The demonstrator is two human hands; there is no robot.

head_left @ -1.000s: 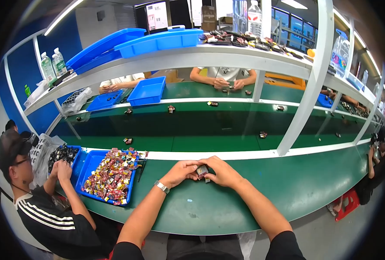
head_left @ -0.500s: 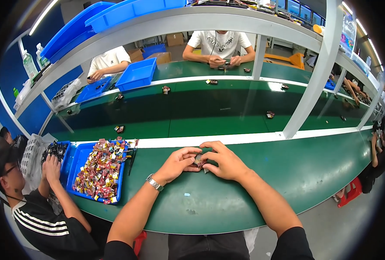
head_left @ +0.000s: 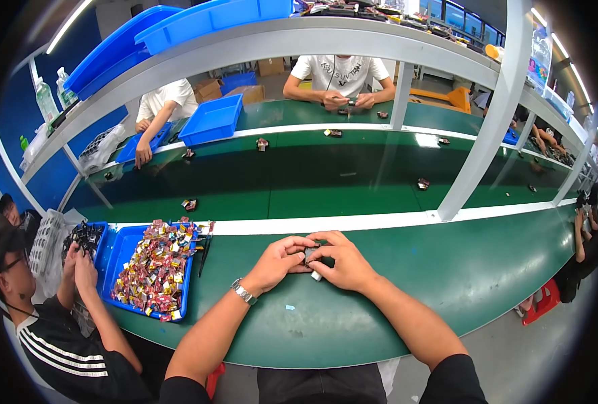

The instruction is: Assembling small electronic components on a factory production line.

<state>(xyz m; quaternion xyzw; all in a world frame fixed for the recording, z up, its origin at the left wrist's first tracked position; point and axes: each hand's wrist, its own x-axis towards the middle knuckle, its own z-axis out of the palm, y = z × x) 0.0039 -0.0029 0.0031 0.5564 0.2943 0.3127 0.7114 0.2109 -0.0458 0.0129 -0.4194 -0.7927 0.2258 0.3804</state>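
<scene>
My left hand (head_left: pixel 280 262) and my right hand (head_left: pixel 346 262) meet over the near green tabletop, fingers closed around a small dark electronic part (head_left: pixel 310 254). A white piece (head_left: pixel 316 275) sticks out below my right fingers, against or beside that part. The fingers hide most of the part, so its exact kind does not show. To the left of my hands, a blue tray (head_left: pixel 119 264) holds a heap of small reddish parts (head_left: pixel 154 269) with yellow and white bits. Dark tweezers-like tools (head_left: pixel 206 250) lie along its right side.
Beyond a white rail (head_left: pixel 353 227), a dark green conveyor belt (head_left: pixel 339 188) carries scattered small parts. A grey metal post (head_left: pixel 477 155) rises at right, under an overhead shelf (head_left: pixel 299 32) with blue bins. A co-worker (head_left: pixel 63 337) sits close at my left; others work across the belt.
My hands stay together on the small part, fingers shifted, and the white piece shows more below them. Across the belt at far left, a co-worker's hand has reached down toward the belt.
</scene>
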